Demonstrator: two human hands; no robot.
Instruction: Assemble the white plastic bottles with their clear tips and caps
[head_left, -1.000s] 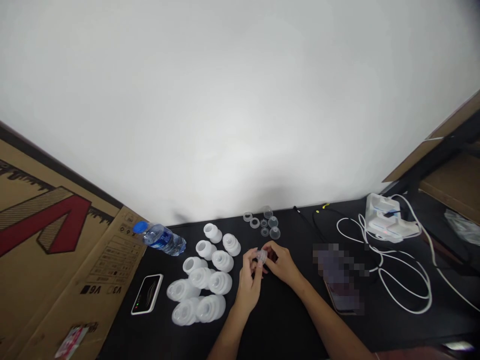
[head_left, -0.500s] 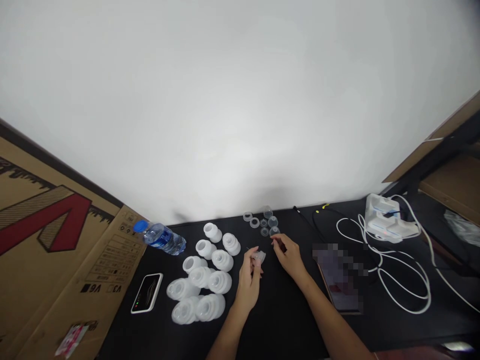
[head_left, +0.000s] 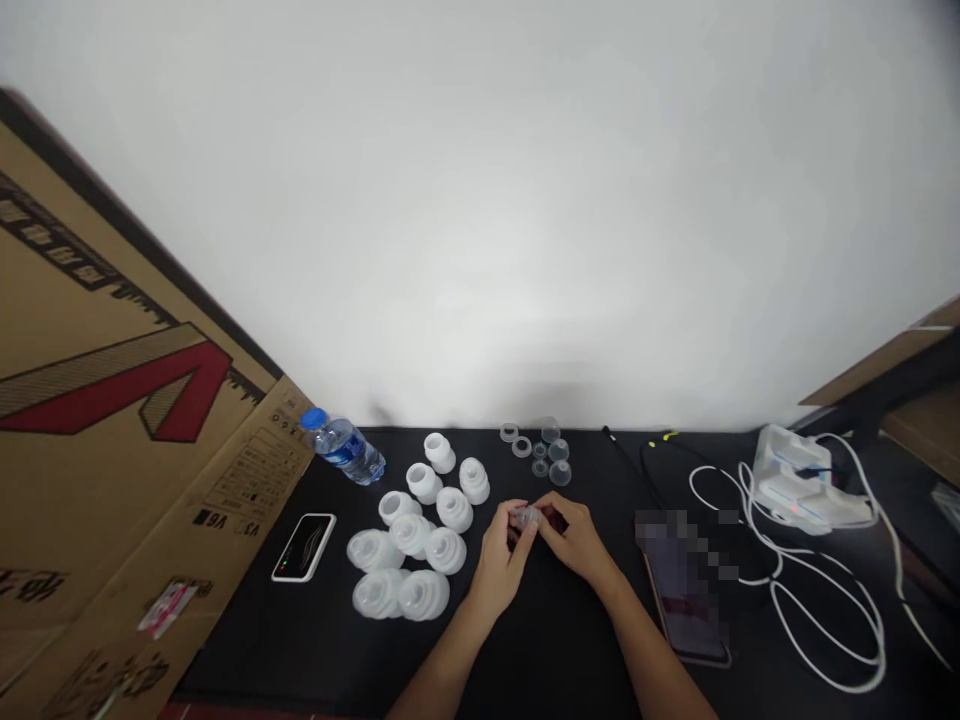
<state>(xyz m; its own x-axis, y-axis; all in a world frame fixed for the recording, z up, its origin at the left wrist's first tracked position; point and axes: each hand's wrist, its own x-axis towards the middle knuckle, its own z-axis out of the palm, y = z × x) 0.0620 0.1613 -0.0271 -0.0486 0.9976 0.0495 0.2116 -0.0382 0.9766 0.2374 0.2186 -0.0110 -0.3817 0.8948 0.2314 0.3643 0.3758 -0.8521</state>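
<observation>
My left hand (head_left: 502, 548) is closed around a small translucent plastic piece (head_left: 527, 517), cone- or dome-like in shape; its exact kind cannot be made out. The fingertips of my right hand (head_left: 570, 533) pinch the same piece from the right. Beyond my hands lie clear dome caps (head_left: 559, 472), two white rings (head_left: 521, 447) and two small clear discs (head_left: 540, 467). To the left of my left hand stand several white bottles: some have open mouths (head_left: 424, 483), others carry stepped translucent tops (head_left: 454, 510).
A water bottle (head_left: 349, 452) lies tilted by the cardboard box (head_left: 247, 450), with a white-framed device (head_left: 304, 547) nearer me. Right of my right arm are a phone (head_left: 686, 600), a coiled white cable (head_left: 825, 640) and a white charging dock (head_left: 799, 480). The wall (head_left: 480, 220) rises behind the table.
My right hand has moved from beside the clear caps back to my left hand, and its fingers now touch the translucent piece. The camera view has shifted slightly.
</observation>
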